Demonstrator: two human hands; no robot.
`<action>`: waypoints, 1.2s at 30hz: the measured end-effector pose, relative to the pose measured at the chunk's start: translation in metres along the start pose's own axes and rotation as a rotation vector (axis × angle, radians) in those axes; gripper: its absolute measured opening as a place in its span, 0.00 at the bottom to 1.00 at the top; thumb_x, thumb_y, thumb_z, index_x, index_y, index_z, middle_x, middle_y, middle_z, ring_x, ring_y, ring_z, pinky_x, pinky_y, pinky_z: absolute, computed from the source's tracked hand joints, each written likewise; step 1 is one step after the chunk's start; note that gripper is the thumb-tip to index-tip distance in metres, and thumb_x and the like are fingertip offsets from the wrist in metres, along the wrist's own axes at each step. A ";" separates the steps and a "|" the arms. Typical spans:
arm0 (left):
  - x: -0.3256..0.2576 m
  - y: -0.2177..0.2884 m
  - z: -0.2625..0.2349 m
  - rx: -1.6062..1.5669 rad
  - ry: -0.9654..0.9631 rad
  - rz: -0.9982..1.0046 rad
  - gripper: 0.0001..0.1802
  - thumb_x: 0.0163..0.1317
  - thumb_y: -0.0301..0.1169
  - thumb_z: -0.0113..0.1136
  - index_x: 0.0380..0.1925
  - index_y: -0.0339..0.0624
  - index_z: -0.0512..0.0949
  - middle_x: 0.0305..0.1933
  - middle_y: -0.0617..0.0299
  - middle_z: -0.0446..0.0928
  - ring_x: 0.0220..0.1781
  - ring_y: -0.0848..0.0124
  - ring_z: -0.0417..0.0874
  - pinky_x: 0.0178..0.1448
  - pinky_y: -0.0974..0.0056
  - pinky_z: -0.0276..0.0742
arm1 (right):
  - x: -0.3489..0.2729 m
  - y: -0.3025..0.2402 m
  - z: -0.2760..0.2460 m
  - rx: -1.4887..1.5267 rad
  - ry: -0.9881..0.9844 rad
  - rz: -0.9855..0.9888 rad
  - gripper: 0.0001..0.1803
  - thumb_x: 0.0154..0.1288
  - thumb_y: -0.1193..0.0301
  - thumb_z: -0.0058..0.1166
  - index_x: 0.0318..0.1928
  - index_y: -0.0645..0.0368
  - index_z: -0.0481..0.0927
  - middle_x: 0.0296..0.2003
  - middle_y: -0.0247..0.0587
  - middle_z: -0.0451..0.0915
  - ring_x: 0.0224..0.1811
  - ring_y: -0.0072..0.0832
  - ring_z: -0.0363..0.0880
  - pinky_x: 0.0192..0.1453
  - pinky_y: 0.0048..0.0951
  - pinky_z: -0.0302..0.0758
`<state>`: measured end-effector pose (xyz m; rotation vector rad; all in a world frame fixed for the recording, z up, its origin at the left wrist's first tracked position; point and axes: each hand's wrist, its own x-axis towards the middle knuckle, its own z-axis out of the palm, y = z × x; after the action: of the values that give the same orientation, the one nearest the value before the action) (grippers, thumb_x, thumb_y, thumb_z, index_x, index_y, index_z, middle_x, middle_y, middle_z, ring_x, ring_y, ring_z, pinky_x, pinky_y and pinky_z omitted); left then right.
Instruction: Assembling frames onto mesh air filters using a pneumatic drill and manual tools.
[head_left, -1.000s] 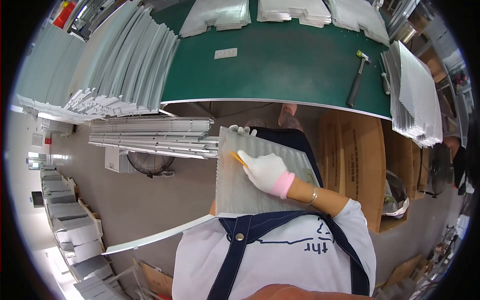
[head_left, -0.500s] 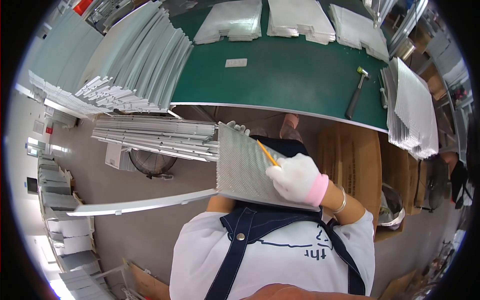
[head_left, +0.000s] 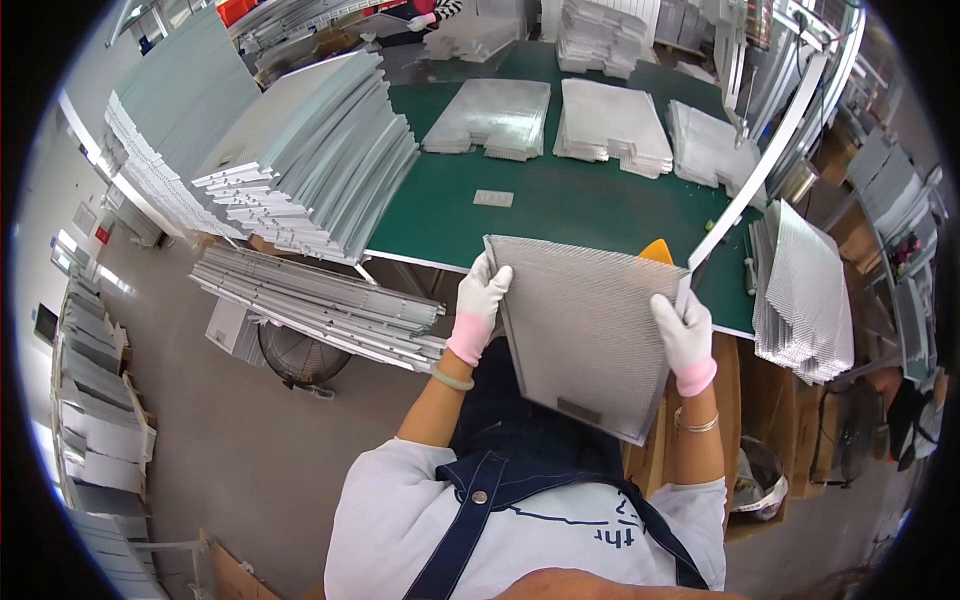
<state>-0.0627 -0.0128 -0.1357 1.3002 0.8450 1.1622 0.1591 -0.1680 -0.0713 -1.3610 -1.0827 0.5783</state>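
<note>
Both hands, in white gloves with pink cuffs, hold up a grey mesh panel [head_left: 585, 325] before my body. My left hand [head_left: 483, 293] pinches its upper left corner, thumb in front. My right hand [head_left: 683, 328] is closed on its right edge, with the fingers behind hidden. A long white metal strip [head_left: 750, 170] runs from the panel's upper right corner up and away to the right. Above the top edge shows part of a flat yellow tool [head_left: 656, 251]; whether my right fingers hold it is hidden. A small dark rectangle [head_left: 579, 410] lies near the panel's lower edge.
Stacks of mesh panels [head_left: 612, 120] lie along the green table [head_left: 570, 200], with another stack [head_left: 803, 300] at its right end. Tall stacks of sheets [head_left: 320, 150] stand left; white strips [head_left: 320, 300] lie below them. A floor fan [head_left: 303, 352] and cardboard boxes [head_left: 768, 400] stand lower.
The panel has been raised and turned, and its long strip has swung from the left to the upper right. My left hand has come into view at a corner; my right hand moved to the edge.
</note>
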 end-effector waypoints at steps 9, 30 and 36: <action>-0.003 0.032 0.006 0.291 -0.064 -0.002 0.29 0.64 0.22 0.50 0.64 0.26 0.56 0.61 0.58 0.69 0.58 0.77 0.70 0.63 0.72 0.62 | 0.004 0.036 -0.025 0.287 0.023 0.088 0.11 0.65 0.77 0.50 0.48 0.64 0.77 0.36 0.23 0.76 0.35 0.10 0.69 0.41 0.16 0.68; -0.007 0.009 -0.006 -0.399 -0.402 -0.108 0.36 0.58 0.18 0.50 0.67 0.30 0.50 0.65 0.58 0.63 0.63 0.72 0.66 0.67 0.69 0.58 | -0.011 0.061 -0.040 -0.183 0.625 -0.186 0.11 0.70 0.74 0.43 0.49 0.60 0.74 0.34 0.34 0.76 0.32 0.15 0.70 0.37 0.16 0.69; -0.005 0.002 -0.003 -0.300 -0.433 -0.080 0.35 0.59 0.18 0.49 0.67 0.29 0.50 0.65 0.57 0.62 0.64 0.73 0.65 0.67 0.69 0.57 | -0.051 -0.030 -0.021 -0.123 0.139 -0.252 0.39 0.64 0.78 0.46 0.71 0.58 0.42 0.33 0.38 0.77 0.24 0.19 0.72 0.27 0.19 0.71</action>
<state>-0.0673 -0.0167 -0.1344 1.1940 0.3843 0.8600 0.1471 -0.2275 -0.0538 -1.3232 -1.1693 0.2324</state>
